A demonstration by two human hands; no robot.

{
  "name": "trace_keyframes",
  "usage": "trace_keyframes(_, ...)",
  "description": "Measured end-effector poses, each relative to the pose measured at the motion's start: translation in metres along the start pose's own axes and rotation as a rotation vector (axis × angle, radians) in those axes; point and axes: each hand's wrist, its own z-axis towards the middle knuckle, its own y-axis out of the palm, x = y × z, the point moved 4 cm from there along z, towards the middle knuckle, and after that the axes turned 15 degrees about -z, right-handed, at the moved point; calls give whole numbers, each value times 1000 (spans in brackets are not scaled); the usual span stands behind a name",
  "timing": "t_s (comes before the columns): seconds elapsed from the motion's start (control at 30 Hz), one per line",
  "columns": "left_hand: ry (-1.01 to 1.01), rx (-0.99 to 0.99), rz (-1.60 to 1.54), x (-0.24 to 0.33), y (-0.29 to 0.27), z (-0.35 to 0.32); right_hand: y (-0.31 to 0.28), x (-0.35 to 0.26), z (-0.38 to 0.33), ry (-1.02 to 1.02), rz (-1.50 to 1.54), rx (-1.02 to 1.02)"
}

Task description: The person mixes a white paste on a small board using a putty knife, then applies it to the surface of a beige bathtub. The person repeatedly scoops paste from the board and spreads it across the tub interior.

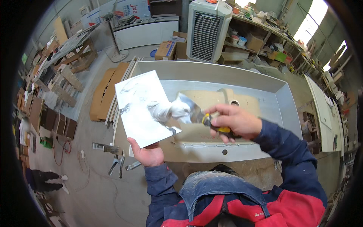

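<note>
White putty (pixel 168 111) heaped glossy on smeared board (pixel 141 108).

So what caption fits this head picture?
Left hand holds flat white board; right hand scrapes white putty with yellow-handled putty knife.

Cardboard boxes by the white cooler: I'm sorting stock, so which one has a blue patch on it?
The leftmost cardboard box, on the floor left of the white air cooler. Its top shows a blue patch; the boxes beside it are plain brown.

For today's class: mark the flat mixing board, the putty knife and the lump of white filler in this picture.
Mixing board (pixel 138 104), head view, on its bare upper face.
Putty knife (pixel 217 126), head view, on its yellow and black handle.
White filler (pixel 172 110), head view, on the middle of the lump.
</note>
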Motion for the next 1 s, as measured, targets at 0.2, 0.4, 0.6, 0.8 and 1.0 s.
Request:
trace_keyframes(0.2, 12, -79, 54, -26, 17, 0, 14, 44, 19, 49, 397, 37)
trace_keyframes(0.4, -289, -214, 30, -43, 25, -16, -44, 8, 38, -112, 160, 68)
trace_keyframes(0.6, -414, -93, -287, -66, 32, -38, -70, 19, 10, -937, -965, 557)
trace_keyframes(0.8, -203, -32, -128, -72, 51, -63, -55, 83, -6, -806, -599, 526)
trace_keyframes(1.0, -129, 34, -48, -79, 45, -80, -74, 119, -15, -766, -662, 512)
